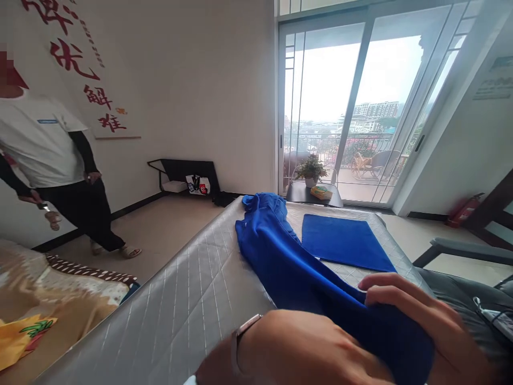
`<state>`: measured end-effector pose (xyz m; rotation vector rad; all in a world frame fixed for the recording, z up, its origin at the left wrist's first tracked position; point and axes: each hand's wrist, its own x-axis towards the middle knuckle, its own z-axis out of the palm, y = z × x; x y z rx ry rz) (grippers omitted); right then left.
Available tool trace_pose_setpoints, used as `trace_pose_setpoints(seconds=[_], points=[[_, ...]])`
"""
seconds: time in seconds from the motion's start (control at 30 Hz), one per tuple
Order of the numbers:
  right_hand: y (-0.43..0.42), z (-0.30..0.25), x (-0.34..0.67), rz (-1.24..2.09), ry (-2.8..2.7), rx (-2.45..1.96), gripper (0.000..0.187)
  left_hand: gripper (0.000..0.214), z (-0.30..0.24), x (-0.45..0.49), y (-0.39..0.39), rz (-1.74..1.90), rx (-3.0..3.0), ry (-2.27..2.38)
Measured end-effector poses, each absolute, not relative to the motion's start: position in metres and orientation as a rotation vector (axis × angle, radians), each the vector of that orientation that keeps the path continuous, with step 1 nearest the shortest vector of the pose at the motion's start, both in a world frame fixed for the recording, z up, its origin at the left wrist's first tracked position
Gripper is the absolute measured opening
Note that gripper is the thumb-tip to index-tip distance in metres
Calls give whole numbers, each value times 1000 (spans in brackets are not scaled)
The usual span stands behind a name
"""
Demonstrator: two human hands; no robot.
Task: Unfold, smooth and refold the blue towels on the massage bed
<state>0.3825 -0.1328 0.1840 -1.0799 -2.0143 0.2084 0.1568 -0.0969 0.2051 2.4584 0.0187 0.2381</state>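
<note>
A long blue towel (280,251) stretches across the silver-grey mattress (192,289) toward me, with its far end bunched up. My right hand (425,315) is closed on the near edge of this towel, fingers over the cloth. My left hand (308,347), with a band on its wrist, reaches over the near part of the towel from the bottom of the view. Its fingers are blurred or hidden, so their grip does not show. A folded blue cloth (344,240) lies flat as a square on the mattress, right of the long towel.
Past the mattress's far edge, a small black table (292,195) holds a potted plant and a yellow packet. A dark grey chair (449,289) is close on the right. A person (52,144) stands at left holding a brush-like thing, beyond a brown patterned cover (72,289).
</note>
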Motion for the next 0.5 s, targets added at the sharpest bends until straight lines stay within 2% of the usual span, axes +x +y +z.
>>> trace_pose_setpoints(seconds=[0.1, 0.17, 0.27, 0.4, 0.5], points=[[-137, 191, 386, 252, -2093, -1100, 26, 22, 203, 161, -74, 496, 2277, 95], [-137, 194, 393, 285, -2129, -1140, 37, 20, 194, 168, -58, 739, 2196, 162], [-137, 195, 403, 267, -2097, -1153, 51, 21, 180, 176, -40, 907, 2200, 168], [-148, 197, 410, 280, -2145, -1091, 42, 27, 172, 181, -32, 1117, 2173, 288], [-158, 198, 410, 323, -2111, -1135, 30, 32, 174, 181, -32, 833, 2229, 247]])
